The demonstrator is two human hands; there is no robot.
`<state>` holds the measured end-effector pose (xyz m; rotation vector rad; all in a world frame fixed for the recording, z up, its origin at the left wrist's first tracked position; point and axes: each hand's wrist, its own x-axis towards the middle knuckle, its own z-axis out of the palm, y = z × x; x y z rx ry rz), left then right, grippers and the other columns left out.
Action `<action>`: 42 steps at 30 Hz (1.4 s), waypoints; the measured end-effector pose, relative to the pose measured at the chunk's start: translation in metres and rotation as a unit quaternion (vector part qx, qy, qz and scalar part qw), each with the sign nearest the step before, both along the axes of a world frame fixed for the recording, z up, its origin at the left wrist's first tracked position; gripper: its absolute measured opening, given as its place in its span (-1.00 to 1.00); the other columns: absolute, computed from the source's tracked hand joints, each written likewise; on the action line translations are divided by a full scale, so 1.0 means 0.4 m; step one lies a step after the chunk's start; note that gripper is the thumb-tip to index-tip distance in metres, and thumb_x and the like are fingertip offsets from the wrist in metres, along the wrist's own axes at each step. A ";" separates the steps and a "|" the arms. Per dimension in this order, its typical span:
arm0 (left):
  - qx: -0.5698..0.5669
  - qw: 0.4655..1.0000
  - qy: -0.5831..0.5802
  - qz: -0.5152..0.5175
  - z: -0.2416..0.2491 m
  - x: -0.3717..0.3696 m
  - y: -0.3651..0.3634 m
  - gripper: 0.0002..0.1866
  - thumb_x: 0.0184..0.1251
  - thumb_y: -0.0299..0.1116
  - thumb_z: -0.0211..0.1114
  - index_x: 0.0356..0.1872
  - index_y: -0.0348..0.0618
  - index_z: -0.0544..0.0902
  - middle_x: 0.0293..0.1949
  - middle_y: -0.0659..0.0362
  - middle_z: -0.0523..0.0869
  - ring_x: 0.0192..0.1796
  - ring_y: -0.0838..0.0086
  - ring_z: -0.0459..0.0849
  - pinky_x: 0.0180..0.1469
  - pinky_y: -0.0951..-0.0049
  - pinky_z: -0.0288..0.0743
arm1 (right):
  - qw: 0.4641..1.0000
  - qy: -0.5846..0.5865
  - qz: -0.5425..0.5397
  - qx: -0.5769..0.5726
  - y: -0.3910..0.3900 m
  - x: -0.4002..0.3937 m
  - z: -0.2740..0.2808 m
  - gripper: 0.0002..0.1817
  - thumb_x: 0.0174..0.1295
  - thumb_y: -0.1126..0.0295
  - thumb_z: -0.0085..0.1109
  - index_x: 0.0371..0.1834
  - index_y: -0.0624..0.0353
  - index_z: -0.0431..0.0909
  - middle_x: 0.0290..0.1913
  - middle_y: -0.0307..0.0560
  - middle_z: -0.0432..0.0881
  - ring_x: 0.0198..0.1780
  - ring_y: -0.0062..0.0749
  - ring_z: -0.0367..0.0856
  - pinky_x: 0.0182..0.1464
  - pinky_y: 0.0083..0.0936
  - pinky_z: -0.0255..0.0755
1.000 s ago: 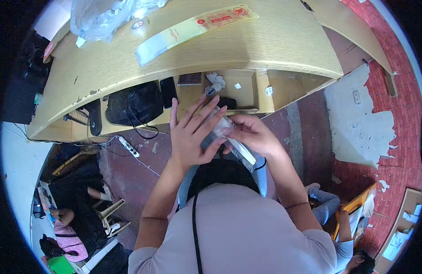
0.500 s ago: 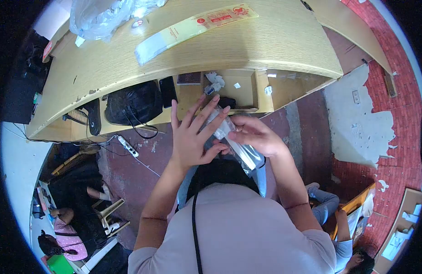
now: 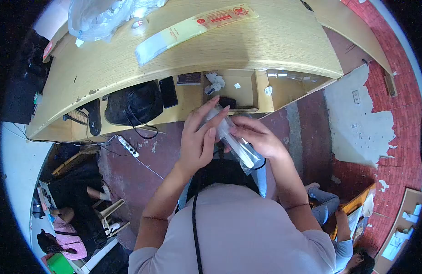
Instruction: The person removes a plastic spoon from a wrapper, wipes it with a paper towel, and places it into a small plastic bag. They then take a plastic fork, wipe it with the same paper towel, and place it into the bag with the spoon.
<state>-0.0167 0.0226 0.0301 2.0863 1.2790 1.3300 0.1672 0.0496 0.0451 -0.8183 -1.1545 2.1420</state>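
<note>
A clear plastic bag (image 3: pixel 240 151) with a long white item inside lies slantwise between my hands, just above my lap. My right hand (image 3: pixel 260 138) grips it from the right side, thumb on top. From the left, my left hand (image 3: pixel 198 139) closes over the bag's upper end, with its fingers bent across the film and the thumb drawn in. Parts of the bag are hidden under the fingers. What the white item is, I cannot make out.
Ahead is a wooden desk (image 3: pixel 284 43) bearing a long yellow packet (image 3: pixel 197 31) and a plastic bag of stuff (image 3: pixel 99 20). Its open shelf holds a black pouch (image 3: pixel 133 104), a phone (image 3: pixel 168 92) and a cardboard tray (image 3: pixel 244 91). Two people sit behind, left and right.
My left hand's spread fingers have come together and bent over the bag's upper end. My right hand and the bag have barely moved.
</note>
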 end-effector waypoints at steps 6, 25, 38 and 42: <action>-0.035 0.995 -0.077 0.051 0.010 0.023 -0.003 -0.69 0.21 -0.51 0.16 -0.02 -0.13 0.65 0.15 -0.03 0.47 0.13 0.22 0.50 0.11 0.36 0.37 | 0.996 -0.055 -0.006 0.064 0.004 0.000 -0.022 -0.68 0.36 0.42 -0.06 0.10 0.38 0.39 -0.21 0.03 0.60 -0.33 -0.33 0.64 -0.24 -0.51 0.54; -0.029 0.993 -0.090 0.064 -0.003 0.025 0.008 -0.69 0.18 -0.51 0.17 -0.03 -0.18 0.64 0.16 0.00 0.44 0.20 0.23 0.42 0.18 0.32 0.30 | 0.998 0.019 -0.027 0.045 0.008 -0.011 -0.007 -0.85 0.39 0.36 -0.07 -0.13 0.19 0.27 -0.31 -0.07 0.56 -0.33 -0.47 0.61 -0.32 -0.61 0.48; -0.038 0.993 -0.088 0.064 -0.002 0.026 0.006 -0.69 0.17 -0.49 0.18 -0.03 -0.16 0.65 0.15 0.00 0.45 0.18 0.22 0.43 0.17 0.31 0.31 | 0.992 -0.052 -0.026 0.108 0.010 -0.005 0.003 -0.87 0.38 0.36 -0.13 -0.24 0.19 0.30 -0.39 -0.16 0.46 -0.32 -0.52 0.53 -0.26 -0.62 0.39; -0.043 0.993 -0.089 0.065 0.004 0.027 0.006 -0.69 0.18 -0.49 0.18 -0.03 -0.15 0.65 0.15 0.01 0.45 0.18 0.22 0.43 0.17 0.32 0.31 | 0.997 -0.048 -0.021 0.064 0.013 -0.002 0.025 -0.87 0.36 0.38 -0.16 -0.26 0.20 0.32 -0.38 -0.24 0.36 -0.26 -0.63 0.34 -0.14 -0.67 0.28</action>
